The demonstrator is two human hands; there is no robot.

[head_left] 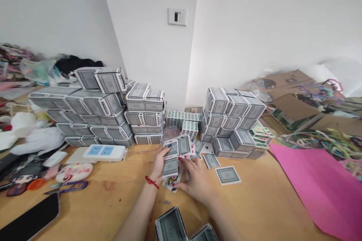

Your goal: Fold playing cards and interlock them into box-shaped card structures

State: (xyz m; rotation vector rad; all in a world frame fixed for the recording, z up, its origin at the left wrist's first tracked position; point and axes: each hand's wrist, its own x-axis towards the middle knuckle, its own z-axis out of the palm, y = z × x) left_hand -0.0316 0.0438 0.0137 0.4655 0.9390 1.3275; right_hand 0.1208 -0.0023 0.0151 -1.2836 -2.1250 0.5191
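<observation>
A cluster of playing cards (171,167), folded and joined with patterned grey backs outward, is held over the table between my two hands. My left hand (159,163), with a red cord bracelet, grips its left side, fingers partly hidden behind the cards. My right hand (196,179) is curled at the right side, thumb low by a face card and fingertips on the upper edge. To the right lie loose cards, among them a face-down card (228,175). Close to me stand open card boxes (172,226) made of the same cards.
Stacked card blocks rise at left (104,105) and right (237,105), with green card packs (183,117) between. A pink sheet (313,184) lies right, near cardboard boxes (294,109). A phone (32,216), a craft knife (69,187) and a white case (104,152) lie left.
</observation>
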